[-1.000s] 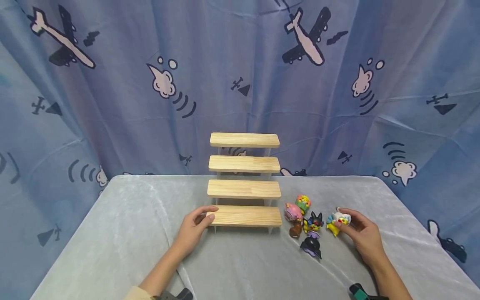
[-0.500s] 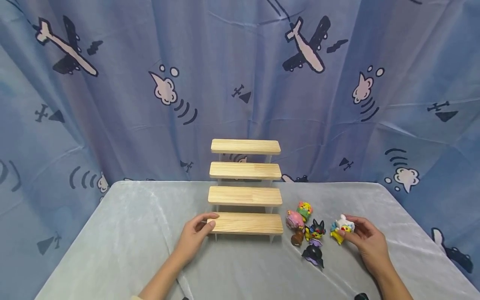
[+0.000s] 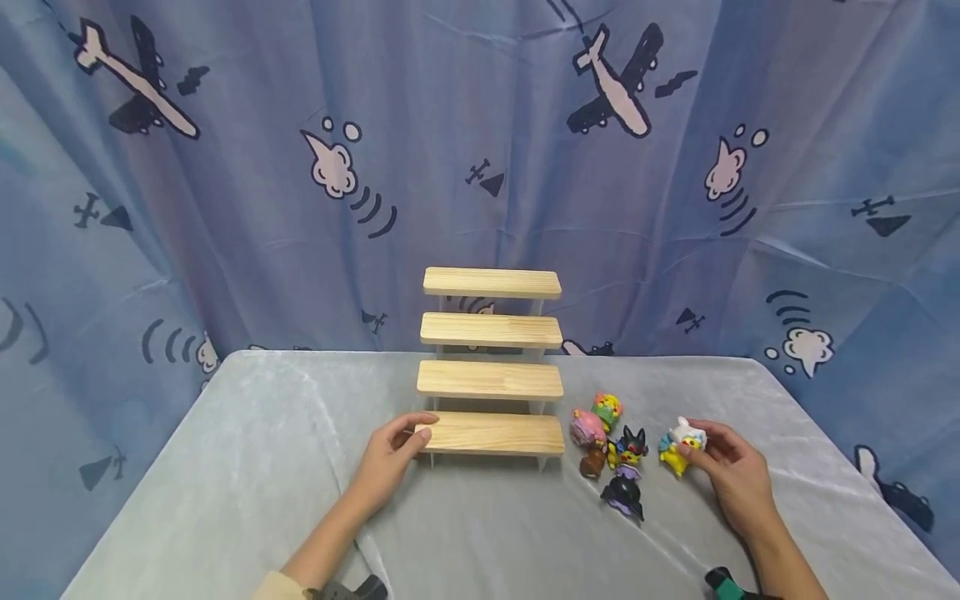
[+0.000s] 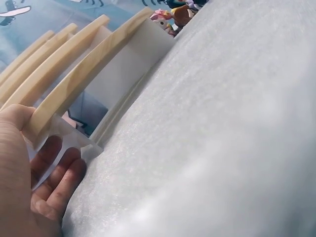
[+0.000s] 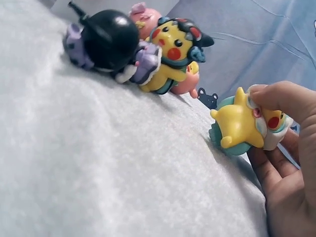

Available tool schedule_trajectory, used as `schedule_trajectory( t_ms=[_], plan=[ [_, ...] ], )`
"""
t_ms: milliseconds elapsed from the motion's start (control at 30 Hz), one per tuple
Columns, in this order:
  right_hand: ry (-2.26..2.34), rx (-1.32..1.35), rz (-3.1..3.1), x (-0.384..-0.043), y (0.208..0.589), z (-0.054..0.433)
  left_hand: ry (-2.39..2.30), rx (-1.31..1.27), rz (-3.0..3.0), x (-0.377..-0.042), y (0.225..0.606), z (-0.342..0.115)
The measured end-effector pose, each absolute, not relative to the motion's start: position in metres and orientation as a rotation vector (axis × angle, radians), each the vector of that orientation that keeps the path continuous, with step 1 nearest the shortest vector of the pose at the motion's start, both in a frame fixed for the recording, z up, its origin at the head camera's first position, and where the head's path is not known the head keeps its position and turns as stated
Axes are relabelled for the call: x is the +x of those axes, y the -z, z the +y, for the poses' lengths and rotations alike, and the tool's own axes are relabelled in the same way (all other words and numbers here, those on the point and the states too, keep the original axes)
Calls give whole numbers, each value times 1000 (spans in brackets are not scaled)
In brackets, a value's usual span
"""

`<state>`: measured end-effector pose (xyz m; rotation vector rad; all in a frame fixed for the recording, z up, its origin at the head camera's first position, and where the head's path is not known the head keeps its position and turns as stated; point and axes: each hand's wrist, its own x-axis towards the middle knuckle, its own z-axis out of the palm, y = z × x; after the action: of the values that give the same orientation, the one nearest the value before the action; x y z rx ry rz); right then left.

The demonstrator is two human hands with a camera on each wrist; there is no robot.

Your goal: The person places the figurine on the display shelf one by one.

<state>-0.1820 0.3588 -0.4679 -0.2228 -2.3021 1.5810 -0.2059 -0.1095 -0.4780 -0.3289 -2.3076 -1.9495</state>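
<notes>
My left hand (image 3: 387,458) grips the left end of the lowest step of a four-tier-like wooden display stand (image 3: 491,433). In the left wrist view, the thumb lies on the wood and the other fingers curl by the clear side panel (image 4: 123,64). My right hand (image 3: 738,479) pinches a yellow toy figurine (image 5: 237,121) with a white hood and blue-green cape, just right of the other toys. The right wrist view shows it tilted, its underside and feet toward the camera, the thumb over the hood.
Left of the held toy lie a yellow figurine with a black eared hood (image 3: 628,447), a black-hatted figurine (image 3: 622,496), a pink figurine (image 3: 588,427), a green-and-yellow figurine (image 3: 607,410) and a brown piece (image 3: 592,463). A grey cloth (image 3: 247,483) covers the table before a blue curtain (image 3: 450,108).
The yellow figurine has turned a little in my right hand, its white hood now pointing more upward. My left hand keeps its grip on the stand. The head view shifted slightly.
</notes>
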Motion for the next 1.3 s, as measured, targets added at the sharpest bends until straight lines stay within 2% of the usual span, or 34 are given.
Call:
schedule_trajectory(
  t_ms=[500,900,1300],
  plan=[
    [-1964,-66,-1989,-178,443,350,1980,-316,-2332,-206,477,-112],
    [-1861,186,-1979,-167,402,331,1986,-360,-2328,-210,476,-110],
    [-1606,351,-2162,-162,353,283,2003,-361,-2326,-208,475,-112]
  ],
)
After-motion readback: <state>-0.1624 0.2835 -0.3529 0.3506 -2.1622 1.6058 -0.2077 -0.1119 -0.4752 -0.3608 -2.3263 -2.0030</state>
